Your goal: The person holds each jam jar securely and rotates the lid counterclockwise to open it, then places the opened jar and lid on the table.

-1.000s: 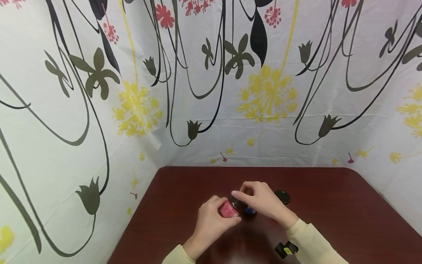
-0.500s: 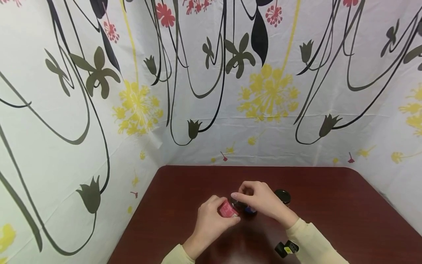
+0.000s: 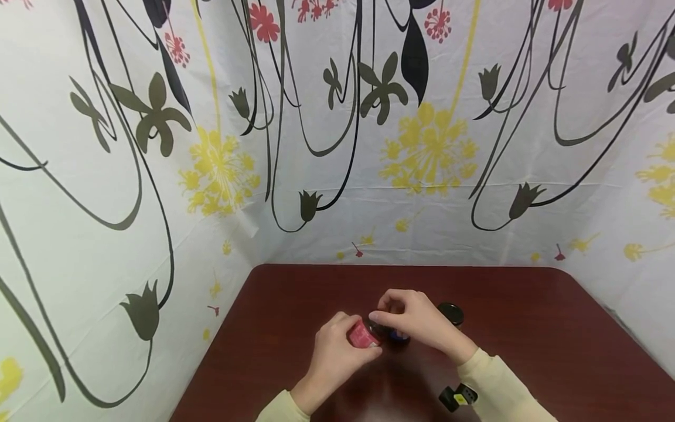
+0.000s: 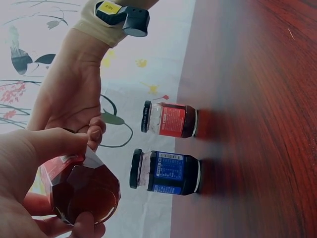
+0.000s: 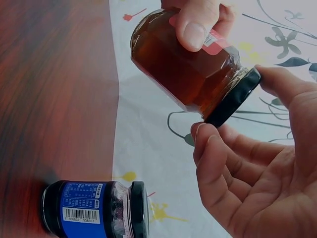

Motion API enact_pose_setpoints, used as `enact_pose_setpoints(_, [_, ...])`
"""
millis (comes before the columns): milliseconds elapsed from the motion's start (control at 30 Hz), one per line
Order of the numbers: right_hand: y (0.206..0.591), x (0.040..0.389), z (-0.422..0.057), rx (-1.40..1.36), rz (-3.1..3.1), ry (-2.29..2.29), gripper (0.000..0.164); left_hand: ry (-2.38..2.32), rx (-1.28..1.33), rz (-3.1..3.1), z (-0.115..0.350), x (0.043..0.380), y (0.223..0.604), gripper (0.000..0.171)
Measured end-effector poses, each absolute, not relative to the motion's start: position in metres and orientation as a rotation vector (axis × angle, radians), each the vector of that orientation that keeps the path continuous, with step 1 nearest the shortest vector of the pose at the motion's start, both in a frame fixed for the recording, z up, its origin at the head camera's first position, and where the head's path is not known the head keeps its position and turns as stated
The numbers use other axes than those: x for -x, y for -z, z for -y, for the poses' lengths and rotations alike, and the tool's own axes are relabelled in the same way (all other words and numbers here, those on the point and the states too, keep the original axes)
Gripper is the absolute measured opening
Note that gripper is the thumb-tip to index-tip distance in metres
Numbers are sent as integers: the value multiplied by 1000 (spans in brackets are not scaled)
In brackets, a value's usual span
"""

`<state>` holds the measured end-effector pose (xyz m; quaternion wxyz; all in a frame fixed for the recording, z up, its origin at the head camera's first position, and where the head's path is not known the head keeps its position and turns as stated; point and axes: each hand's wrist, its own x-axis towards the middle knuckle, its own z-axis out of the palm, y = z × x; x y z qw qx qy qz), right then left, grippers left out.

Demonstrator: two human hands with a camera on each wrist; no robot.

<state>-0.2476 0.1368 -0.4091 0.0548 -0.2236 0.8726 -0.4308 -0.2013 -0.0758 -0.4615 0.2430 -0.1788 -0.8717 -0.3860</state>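
Observation:
My left hand (image 3: 334, 349) grips a faceted glass jar (image 5: 173, 64) of amber-brown contents with a pink-red label. The jar is held tilted above the table, its mouth end toward my right hand (image 3: 422, 319). In the right wrist view, the right thumb and fingers pinch the black lid (image 5: 233, 99) from opposite edges. The lid sits on the jar's neck. Beyond the hands, a jar with a blue label (image 4: 168, 171) and a jar with a red label (image 4: 173, 120) stand upright, both with black lids.
The dark red-brown table (image 3: 295, 293) has rounded far corners. A floral-printed cloth (image 3: 337, 176) hangs behind it and along the sides. A small black device with a yellow mark (image 3: 459, 398) is worn at the right wrist.
The right thumb and fingers have shifted very slightly down and left at the lid. The left hand and its jar have moved a touch left. The standing jars stay in place.

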Motion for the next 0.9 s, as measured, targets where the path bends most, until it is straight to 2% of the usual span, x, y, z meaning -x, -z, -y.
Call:
enact_pose_setpoints(333, [410,248,-138,739,-2638,1310,38,1051,475,2415,76,201,462,52])
enact_pose_setpoints(600, [411,249,-141,746,-2582,1340,43,1052,476,2443,77,201,461,47])
enact_pose_setpoints(900, [412,247,-144,763,-2528,1351,36,1040,468,2461,77,200,462,46])
